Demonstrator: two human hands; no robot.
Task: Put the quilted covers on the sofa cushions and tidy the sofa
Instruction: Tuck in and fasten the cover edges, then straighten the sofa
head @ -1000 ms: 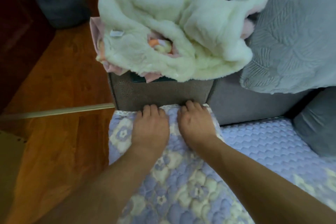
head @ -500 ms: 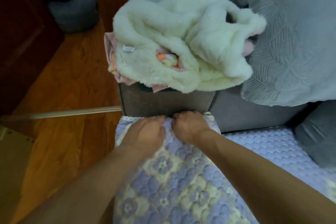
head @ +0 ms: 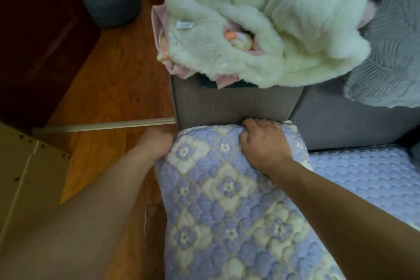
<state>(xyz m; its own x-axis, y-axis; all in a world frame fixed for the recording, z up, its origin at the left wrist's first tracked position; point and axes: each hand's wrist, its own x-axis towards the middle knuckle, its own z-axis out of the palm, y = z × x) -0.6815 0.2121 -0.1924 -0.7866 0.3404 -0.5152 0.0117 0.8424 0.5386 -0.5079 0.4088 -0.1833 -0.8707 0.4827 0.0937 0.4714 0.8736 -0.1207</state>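
Note:
A sofa cushion in a quilted lilac cover with cream flowers (head: 227, 200) lies lengthwise in front of me, its far end against the grey-brown sofa arm (head: 236, 104). My right hand (head: 263, 143) sits on the cushion's far top edge with curled fingers gripping the cover. My left hand (head: 156, 141) is at the cushion's far left corner, its fingers hidden down the side of the cushion. A second lilac quilted cover (head: 363, 179) lies flat on the seat to the right.
A fluffy cream blanket (head: 261, 25) with pink lining is heaped on the sofa arm. A grey textured pillow (head: 391, 59) leans at the right. Wooden floor (head: 109, 88) lies to the left, with a pale rod (head: 104, 125), a beige board (head: 25, 177) and a dark bag (head: 111, 0).
My hands were side by side at the cushion's far edge. Now the left hand has moved to the left corner and down the side, and the right grips the top edge.

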